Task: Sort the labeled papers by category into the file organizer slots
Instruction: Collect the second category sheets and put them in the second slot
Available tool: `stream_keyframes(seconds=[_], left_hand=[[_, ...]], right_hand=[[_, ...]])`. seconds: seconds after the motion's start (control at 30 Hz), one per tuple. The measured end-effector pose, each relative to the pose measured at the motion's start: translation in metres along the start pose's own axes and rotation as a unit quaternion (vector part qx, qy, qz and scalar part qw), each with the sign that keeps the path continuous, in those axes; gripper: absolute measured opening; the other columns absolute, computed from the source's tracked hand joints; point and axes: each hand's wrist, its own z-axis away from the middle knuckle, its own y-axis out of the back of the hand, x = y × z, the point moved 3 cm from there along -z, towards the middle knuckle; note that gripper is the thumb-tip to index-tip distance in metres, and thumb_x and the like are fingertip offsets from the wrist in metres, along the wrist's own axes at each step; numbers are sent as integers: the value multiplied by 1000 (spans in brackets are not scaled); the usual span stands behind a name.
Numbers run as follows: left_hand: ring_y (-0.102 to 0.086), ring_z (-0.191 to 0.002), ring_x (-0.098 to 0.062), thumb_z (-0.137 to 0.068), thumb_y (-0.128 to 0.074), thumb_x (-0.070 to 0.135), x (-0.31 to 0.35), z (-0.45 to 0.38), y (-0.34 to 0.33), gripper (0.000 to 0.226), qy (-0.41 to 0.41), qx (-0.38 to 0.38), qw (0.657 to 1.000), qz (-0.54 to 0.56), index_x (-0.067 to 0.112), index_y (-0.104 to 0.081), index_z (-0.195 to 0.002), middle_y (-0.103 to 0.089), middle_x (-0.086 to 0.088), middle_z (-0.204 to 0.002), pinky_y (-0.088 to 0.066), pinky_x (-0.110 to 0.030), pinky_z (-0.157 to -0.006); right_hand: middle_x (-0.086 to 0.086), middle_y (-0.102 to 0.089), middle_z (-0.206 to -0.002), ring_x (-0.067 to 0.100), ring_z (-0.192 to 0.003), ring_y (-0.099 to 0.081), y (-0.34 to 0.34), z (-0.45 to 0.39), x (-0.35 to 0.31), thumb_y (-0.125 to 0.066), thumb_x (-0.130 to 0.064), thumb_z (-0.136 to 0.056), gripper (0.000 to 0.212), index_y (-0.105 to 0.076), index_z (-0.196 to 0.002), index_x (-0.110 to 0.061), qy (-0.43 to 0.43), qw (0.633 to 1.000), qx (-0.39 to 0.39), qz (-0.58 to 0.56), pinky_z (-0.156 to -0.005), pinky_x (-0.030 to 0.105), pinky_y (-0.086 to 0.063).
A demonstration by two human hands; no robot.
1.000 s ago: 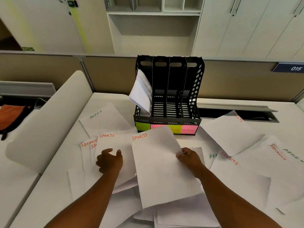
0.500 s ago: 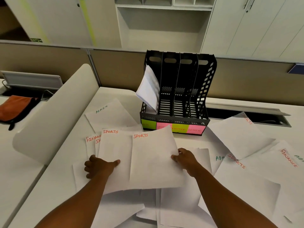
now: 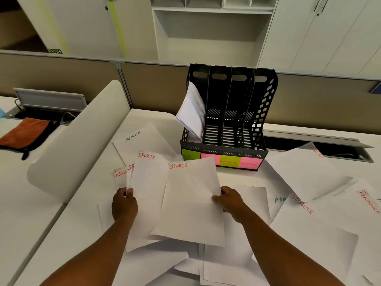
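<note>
Left hand (image 3: 124, 205) pinching the left edge of a sheet headed SPORTS (image 3: 148, 195), thumb on top, fingers curled beneath. Right hand (image 3: 231, 201) pinching the right edge of a second SPORTS sheet (image 3: 191, 203), thumb tip on the paper, remaining fingers tucked under and hidden. Both sheets lifted slightly off the heap, side by side, the right one overlapping the left one's inner edge. Under the left-held sheet, corners of another red-lettered page and a FINANCE sheet (image 3: 120, 175) poking out. Further back on the white desk (image 3: 61, 234), an ADMIN sheet (image 3: 142, 144) in green lettering lying flat. More loose papers strewn to the right: a sheet marked SPORTS in the corner (image 3: 305, 172) near the organizer, a lower SPORTS sheet (image 3: 313, 234), an ADMIN corner (image 3: 279, 200) just beside the right wrist, and a FINANCE sheet (image 3: 369, 205) at the far right edge.

Black file organizer (image 3: 228, 112) standing upright at the back of the desk, 4 slots, sticky labels along its front: green, pink, yellow-green reading FINANCE, pink reading ADMIN; the first 2 not legible. Small stack of white pages (image 3: 192, 113) leaning out of the leftmost slot. Other 3 slots showing only slatted floor. Curved white divider (image 3: 78, 141) on the left, orange and black pouch (image 3: 26, 134) on the neighbouring desk beyond it.
</note>
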Motion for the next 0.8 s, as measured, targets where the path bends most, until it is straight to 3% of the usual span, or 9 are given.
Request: stream_keyframes(seconds=[0.37, 0.53, 0.6, 0.67, 0.8], left_hand=[[-52, -120, -39, -98, -51, 27, 9, 14, 9, 33, -38, -7, 990, 134, 5, -50, -122, -55, -19, -132, -46, -51, -102], [-50, -121, -36, -96, -53, 31, 11, 19, 4, 32, -70, -47, 991, 104, 8, -51, -118, -54, -17, -131, -45, -47, -100], [-48, -123, -35, -95, -56, 29, 13, 21, 2, 32, -92, -34, 991, 86, 8, -53, -119, -53, -17, -129, -45, -46, -99], [-52, -114, -32, -95, -57, 29, 14, 25, 0, 28, -112, -31, 990, 78, 10, -54, -115, -56, -15, -122, -47, -42, -94], [-56, -104, -24, -97, -53, 28, 20, 31, -9, 26, -99, -102, 984, 105, 11, -55, -116, -60, -7, -116, -47, -36, -92]], right_hand=[[4, -67, -106, 25, -94, -65, -2, 0, -7, -72, -20, -83, 28, -62, -109, -16, 21, 993, 0, -120, -82, 38, -55], [9, -68, -101, 24, -83, -65, -6, 1, -9, -70, -16, -83, 19, -63, -100, -13, 26, 993, -4, -114, -74, 34, -55], [10, -68, -102, 26, -88, -65, -4, 2, -6, -68, -13, -83, 17, -63, -100, -12, 25, 994, 4, -104, -79, 36, -55], [9, -67, -103, 27, -92, -64, -1, 3, -2, -66, -12, -84, 20, -62, -104, -11, 25, 995, 8, -91, -81, 37, -55], [12, -66, -102, 28, -88, -63, 6, 5, 5, -64, -12, -84, 22, -61, -106, -10, 24, 996, 17, -88, -79, 40, -55]])
